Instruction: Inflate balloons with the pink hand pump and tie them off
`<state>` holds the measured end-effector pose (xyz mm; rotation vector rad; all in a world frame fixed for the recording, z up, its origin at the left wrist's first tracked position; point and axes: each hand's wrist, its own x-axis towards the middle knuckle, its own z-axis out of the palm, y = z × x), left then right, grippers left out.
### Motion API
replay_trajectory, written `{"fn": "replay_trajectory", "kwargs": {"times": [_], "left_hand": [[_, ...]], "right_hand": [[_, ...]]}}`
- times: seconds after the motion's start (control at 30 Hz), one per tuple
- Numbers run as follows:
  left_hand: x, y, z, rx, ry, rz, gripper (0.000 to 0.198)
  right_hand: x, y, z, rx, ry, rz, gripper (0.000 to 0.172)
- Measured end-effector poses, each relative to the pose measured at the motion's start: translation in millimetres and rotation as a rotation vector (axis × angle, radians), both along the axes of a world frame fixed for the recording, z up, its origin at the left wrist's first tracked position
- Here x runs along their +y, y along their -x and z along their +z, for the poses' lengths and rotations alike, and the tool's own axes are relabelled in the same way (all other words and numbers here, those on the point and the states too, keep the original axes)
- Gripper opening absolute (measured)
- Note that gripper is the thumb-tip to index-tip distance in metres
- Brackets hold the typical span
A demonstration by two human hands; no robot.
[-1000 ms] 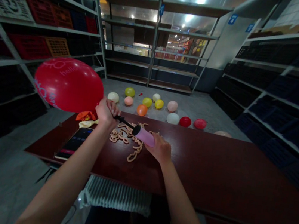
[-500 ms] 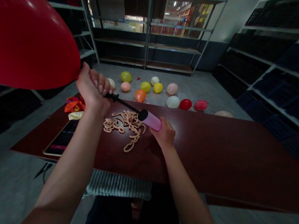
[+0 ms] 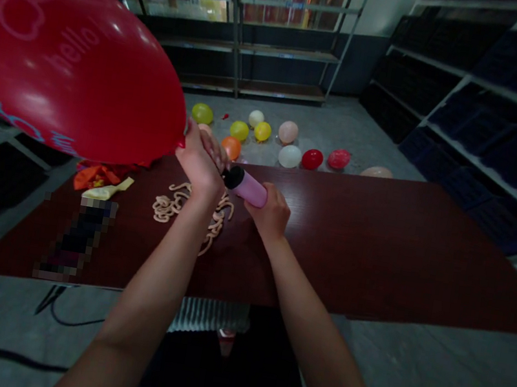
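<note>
A large inflated red balloon (image 3: 95,76) with printed lettering fills the upper left. My left hand (image 3: 202,158) is closed around its neck and the dark end of a hand balloon pump; the exact join is hidden by my fingers. The pump's pink barrel (image 3: 253,189), with a black cap, sits in my right hand (image 3: 270,212), whose fingers wrap round its rear end. Hardly any of the pump's black rod shows between the left hand and the cap. Beneath my left wrist, a heap of beige twisted, cord-like balloons (image 3: 165,208) lies on the table, partly covered.
Uninflated balloons, orange (image 3: 91,177) and pale yellow (image 3: 106,190), lie at the left of the dark red table (image 3: 367,250), near a pixelated dark phone-like object (image 3: 77,237). Several inflated balloons (image 3: 290,156) rest on the floor beyond. Metal shelves (image 3: 285,54) stand behind.
My hands have come together and the pump's rod has slid into the barrel. The red balloon moved right with my left hand. The view has tilted down a little.
</note>
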<state>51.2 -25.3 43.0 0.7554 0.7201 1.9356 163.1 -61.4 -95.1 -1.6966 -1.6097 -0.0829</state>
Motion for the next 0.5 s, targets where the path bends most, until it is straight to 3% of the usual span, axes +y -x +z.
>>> {"fn": "replay_trajectory", "kwargs": {"times": [0.2,0.5], "left_hand": [[-10.0,30.5,1.5,-0.076,0.054,-0.003,0.054],[-31.8,110.1,10.3,-0.19,0.159,0.077,0.058]], "right_hand": [[0.2,5.6,-0.2,-0.084,-0.013,0.078,0.039],[-9.6,14.5,1.4,-0.31,0.054,0.253,0.043]]}}
